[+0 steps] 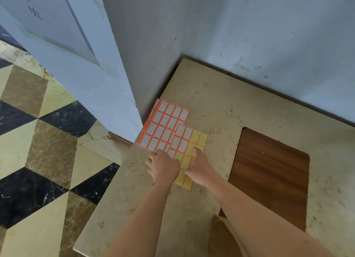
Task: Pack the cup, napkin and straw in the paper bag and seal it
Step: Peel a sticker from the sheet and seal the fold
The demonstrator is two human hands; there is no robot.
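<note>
Both hands are down on the top sticker sheet (187, 151), the one with orange-bordered labels, part white, part peeled to yellow backing. The left hand (163, 165) lies knuckles-up with fingers curled onto the sheet's near-left edge; whether it pinches a label is hard to tell. The right hand (198, 167) presses just right of it, fingers bent down on a yellow strip, thumb toward the left hand. Beneath the top sheet, toward the wall, sits a stack of full sheets (163, 126), count unclear. All rest on the beige table (221, 107). A brown paper bag (221, 235), mostly hidden under the right forearm, peeks out nearest the camera.
</note>
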